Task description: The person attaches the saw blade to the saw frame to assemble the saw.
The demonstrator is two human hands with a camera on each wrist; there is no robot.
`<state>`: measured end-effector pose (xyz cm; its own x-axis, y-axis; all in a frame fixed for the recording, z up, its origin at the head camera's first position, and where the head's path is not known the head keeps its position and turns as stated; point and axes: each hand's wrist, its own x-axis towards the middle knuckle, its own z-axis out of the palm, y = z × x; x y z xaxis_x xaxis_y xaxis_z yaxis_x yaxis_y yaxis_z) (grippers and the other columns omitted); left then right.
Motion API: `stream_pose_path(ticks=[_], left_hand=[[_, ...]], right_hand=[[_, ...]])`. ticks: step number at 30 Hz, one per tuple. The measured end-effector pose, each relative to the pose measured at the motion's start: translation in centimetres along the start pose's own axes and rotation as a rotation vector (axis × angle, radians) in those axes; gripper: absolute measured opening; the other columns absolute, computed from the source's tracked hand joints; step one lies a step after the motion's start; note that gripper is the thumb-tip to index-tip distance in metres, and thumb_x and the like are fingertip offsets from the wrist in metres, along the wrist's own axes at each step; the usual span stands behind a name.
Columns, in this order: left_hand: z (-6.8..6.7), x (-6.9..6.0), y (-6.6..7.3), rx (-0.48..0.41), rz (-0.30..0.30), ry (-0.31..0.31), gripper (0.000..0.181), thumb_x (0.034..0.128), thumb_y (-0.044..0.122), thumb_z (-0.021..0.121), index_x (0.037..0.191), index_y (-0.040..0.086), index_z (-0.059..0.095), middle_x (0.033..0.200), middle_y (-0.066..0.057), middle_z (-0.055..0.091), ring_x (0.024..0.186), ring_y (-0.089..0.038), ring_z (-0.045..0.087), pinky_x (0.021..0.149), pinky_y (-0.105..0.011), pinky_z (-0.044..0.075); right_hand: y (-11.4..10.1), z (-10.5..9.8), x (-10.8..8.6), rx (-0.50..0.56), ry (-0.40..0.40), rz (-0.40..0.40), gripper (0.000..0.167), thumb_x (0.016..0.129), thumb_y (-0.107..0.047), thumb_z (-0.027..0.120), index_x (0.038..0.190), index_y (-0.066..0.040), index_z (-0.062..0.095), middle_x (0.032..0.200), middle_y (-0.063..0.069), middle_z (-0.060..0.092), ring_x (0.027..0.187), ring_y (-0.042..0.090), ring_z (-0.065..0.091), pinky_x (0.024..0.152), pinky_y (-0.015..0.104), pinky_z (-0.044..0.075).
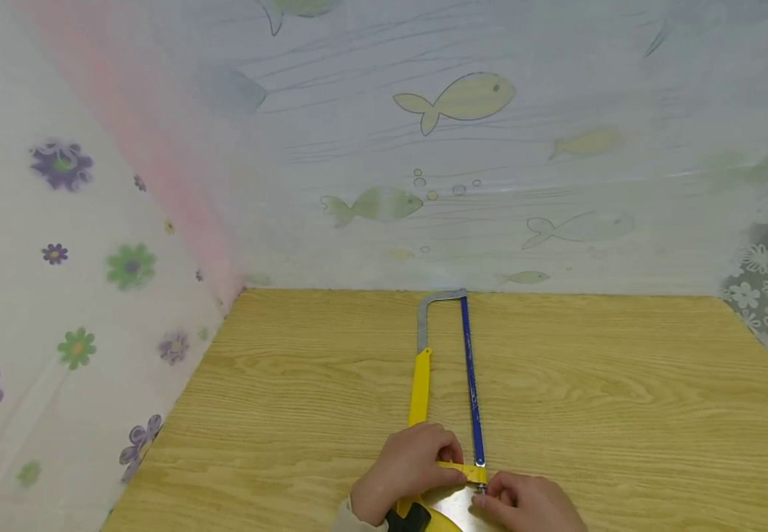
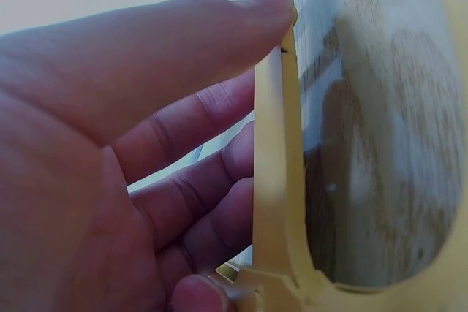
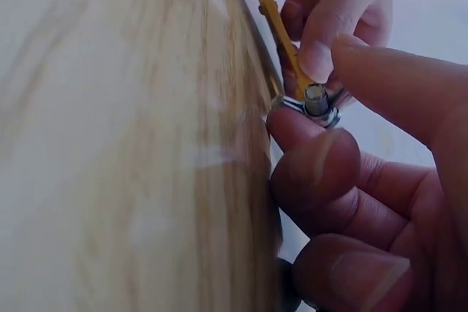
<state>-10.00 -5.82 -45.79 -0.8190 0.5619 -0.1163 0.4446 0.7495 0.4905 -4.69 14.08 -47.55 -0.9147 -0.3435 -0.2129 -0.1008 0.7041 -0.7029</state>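
Hacksaw point(image 1: 419, 388) stretched away in front of both hands over the table point(image 1: 590, 384), its grip end nearest them. Its blue blade point(image 1: 473, 384) ran straight ahead between the two hands and looked already seated at both ends, so the fitting seemed mostly done. What appeared left was the tension: the left hand point(image 1: 417, 462) had thumb and fingers closed about the yellow arm point(image 1: 466, 471) at the blade's near end, while the right hand point(image 1: 533, 502), just beside it, pinched the wing nut point(image 3: 316, 104) between thumb and curled fingers. Whether the nut was being tightened or loosened, and how taut the blade stood, could not be told. Pale marks showed along the blade, too small to make out as print or wear; no brand, label or other writing could be read.
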Motion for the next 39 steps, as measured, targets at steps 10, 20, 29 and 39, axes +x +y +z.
stream_pose_path(ticks=[10,20,29,39], left_hand=[[0.09,0.04,-0.04,0.011,0.007,0.009,0.016,0.0714,0.042,0.070,0.076,0.031,0.059,0.067,0.020,0.042,0.060,0.002,0.038,0.053,-0.017,0.032],[0.18,0.21,-0.06,0.004,-0.005,-0.013,0.017,0.0716,0.044,0.070,0.077,0.032,0.059,0.068,0.019,0.043,0.060,0.002,0.039,0.053,-0.017,0.033],[0.01,0.16,-0.09,0.014,0.002,-0.004,0.016,0.0717,0.043,0.070,0.077,0.032,0.060,0.068,0.019,0.043,0.060,0.002,0.038,0.053,-0.017,0.033],[-0.15,0.19,0.19,0.020,-0.012,-0.022,0.017,0.0718,0.044,0.070,0.077,0.031,0.060,0.067,0.019,0.043,0.060,0.002,0.038,0.053,-0.017,0.032]], right_hand=[[0.07,0.19,-0.01,-0.049,0.026,0.015,0.028,0.082,-0.052,0.052,0.070,-0.027,0.057,0.052,-0.015,0.040,0.046,0.001,0.036,0.045,0.021,0.029],[0.31,0.22,0.09,-0.029,0.043,-0.004,0.026,0.083,-0.049,0.053,0.070,-0.027,0.058,0.059,-0.016,0.047,0.050,-0.001,0.038,0.047,0.021,0.031],[0.20,0.21,0.13,0.014,0.059,0.094,0.030,0.080,-0.053,0.055,0.074,-0.023,0.055,0.055,-0.011,0.044,0.048,0.004,0.037,0.046,0.022,0.029],[0.18,0.21,0.12,0.048,0.056,0.145,0.031,0.080,-0.050,0.057,0.074,-0.020,0.052,0.054,-0.008,0.041,0.047,0.007,0.035,0.046,0.022,0.027]])
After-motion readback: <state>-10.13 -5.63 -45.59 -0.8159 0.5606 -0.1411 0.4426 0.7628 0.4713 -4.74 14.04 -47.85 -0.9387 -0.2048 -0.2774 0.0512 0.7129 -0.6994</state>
